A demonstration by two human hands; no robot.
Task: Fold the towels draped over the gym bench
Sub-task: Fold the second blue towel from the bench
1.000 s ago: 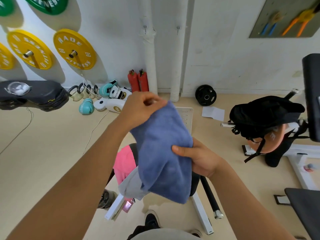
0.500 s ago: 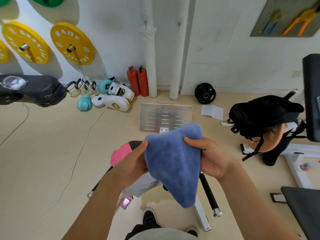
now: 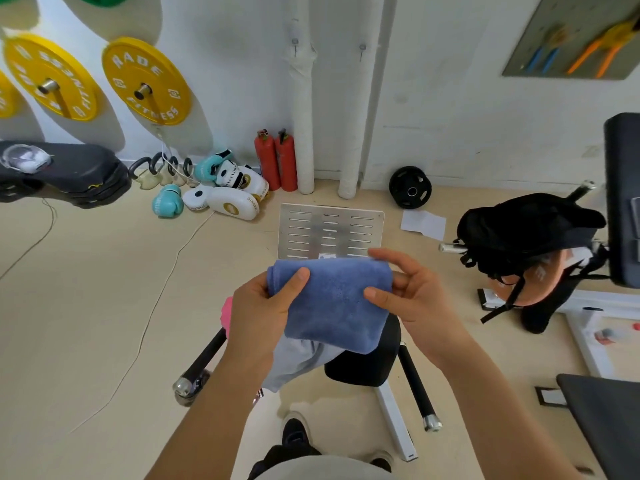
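Blue towel (image 3: 332,299), folded, pinched at its ends between both hands, left (image 3: 258,315) and right (image 3: 415,296).

Light: bright, even, indoor.
Shadows: soft, cast down-right of the plates (image 3: 147,81) on the wall (image 3: 433,98).
Distortion: strong wide-angle bending at the edges; pipes (image 3: 303,116) lean.
Focus: centre sharp, pegboard (image 3: 575,39) soft and blurred.

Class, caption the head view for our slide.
Both hands, left and right, hold a folded blue towel above the bench.
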